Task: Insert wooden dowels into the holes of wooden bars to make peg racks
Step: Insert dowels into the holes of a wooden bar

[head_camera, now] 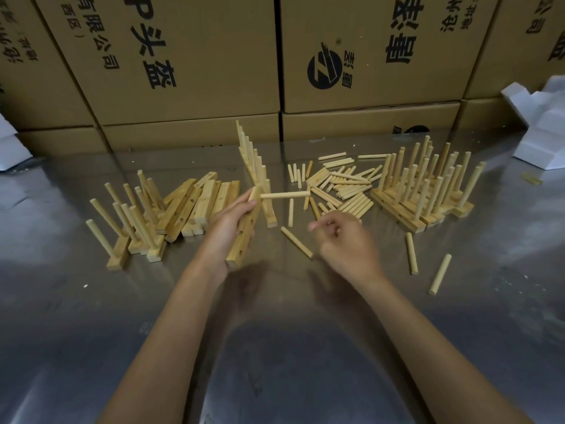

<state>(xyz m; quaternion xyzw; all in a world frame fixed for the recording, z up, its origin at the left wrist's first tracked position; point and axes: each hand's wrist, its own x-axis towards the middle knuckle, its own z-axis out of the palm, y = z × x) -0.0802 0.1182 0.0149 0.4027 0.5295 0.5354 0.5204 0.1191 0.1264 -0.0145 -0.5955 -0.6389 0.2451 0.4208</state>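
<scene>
head view: left hand grips bar.

We note a reflective metal surface spanning the foreground, scuffed and dusted with pale specks. Along its far edge we record stacked cardboard boxes forming a continuous wall, printed in black with Chinese characters and, on one box, a round black logo. At the right rear we observe a white moulded foam block resting on the surface against the boxes. At the left edge we see a further white piece, only partly in frame and not identifiable.
</scene>
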